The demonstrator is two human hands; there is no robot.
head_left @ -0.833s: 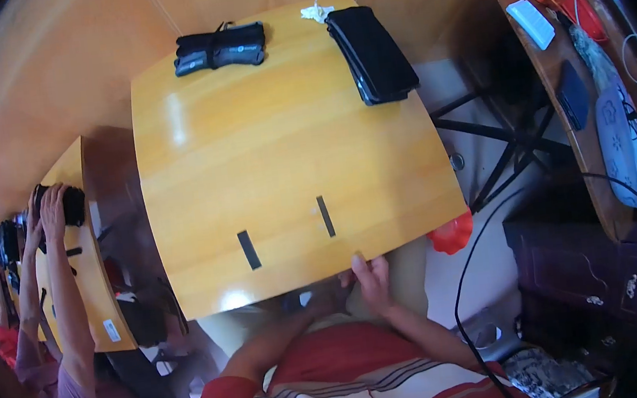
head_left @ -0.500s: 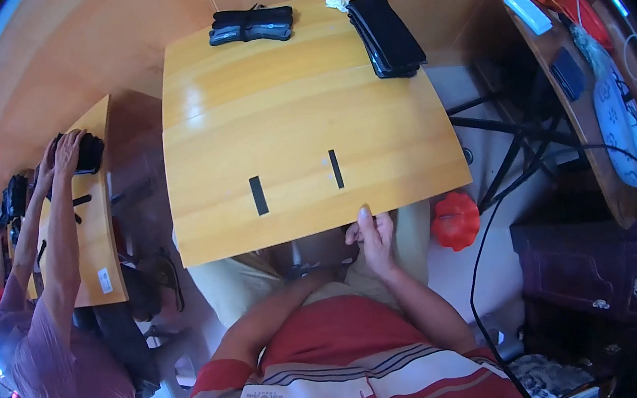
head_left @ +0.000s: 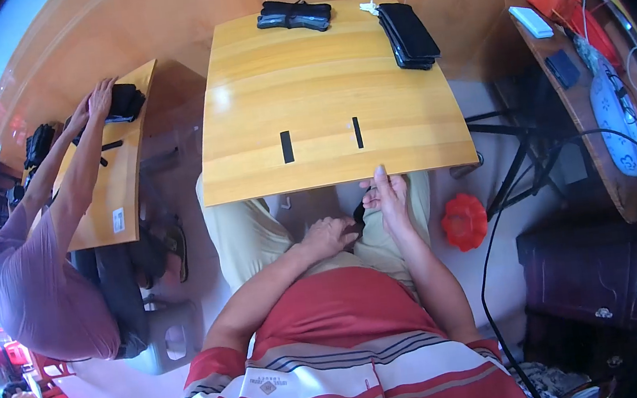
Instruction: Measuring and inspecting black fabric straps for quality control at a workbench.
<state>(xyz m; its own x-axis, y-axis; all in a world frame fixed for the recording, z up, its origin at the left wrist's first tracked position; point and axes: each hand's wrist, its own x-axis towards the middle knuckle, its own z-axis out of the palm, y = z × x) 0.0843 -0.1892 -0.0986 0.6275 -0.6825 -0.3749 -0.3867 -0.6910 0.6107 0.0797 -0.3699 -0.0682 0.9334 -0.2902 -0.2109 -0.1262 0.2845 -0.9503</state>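
Observation:
My right hand [head_left: 387, 197] is at the near edge of the wooden table [head_left: 275, 98]. Its thumb points up against that edge, apart from the loosely bent fingers, and nothing shows in it. Over my lap, my left hand [head_left: 328, 237] lies with its back up and fingers loosely stretched toward the right hand. A small black patch shows between the hands; I cannot make out what it is. Two black strips [head_left: 287, 147] lie on the tabletop. At the far edge sit a strapped black and grey folded bundle [head_left: 294, 16] and a stack of black folded pouches [head_left: 408, 35].
To the left, another person [head_left: 54, 292] reaches over a second table [head_left: 124, 186] with both hands at a black bundle. A red scalloped bowl [head_left: 463, 222] is low on my right. Further right stand a side table [head_left: 590, 133] with bags and a cable, and a dark cabinet [head_left: 594, 270].
My view has shifted, so the table appears higher and further right. My left hand, blurred and low between my legs before, now shows plainly over my lap. The right hand stays at the table edge.

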